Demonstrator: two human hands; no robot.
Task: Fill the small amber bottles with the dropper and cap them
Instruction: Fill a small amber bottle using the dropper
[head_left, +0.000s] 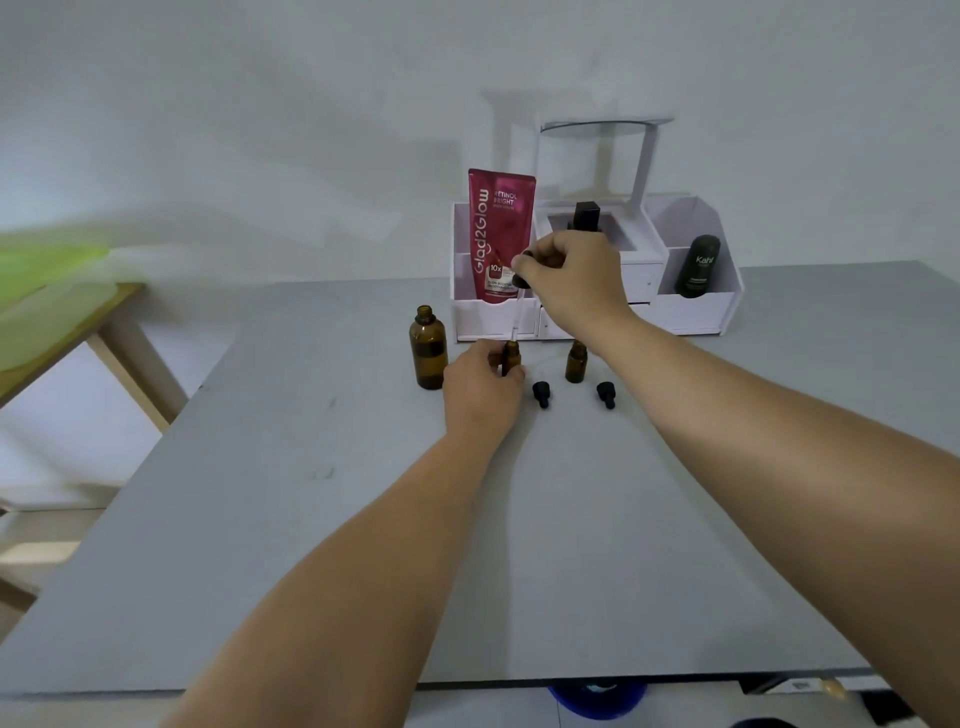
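My left hand (480, 387) grips a small amber bottle (511, 357) standing on the grey table (322, 519). My right hand (571, 280) pinches the black bulb of a glass dropper (518, 306), whose tip points down at that bottle's mouth. A second small amber bottle (576, 362) stands uncapped to the right. Two black caps, the left cap (541, 393) and the right cap (605, 394), lie in front of the bottles. A larger amber bottle (428, 348) stands open to the left of my left hand.
A white organizer (691, 306) stands at the back with a red Glad2Glow pouch (500, 234), a black bottle (697, 266) and a black-capped item (586, 215). A wooden table (93, 332) stands to the left. A blue object (597, 699) sits under the front edge.
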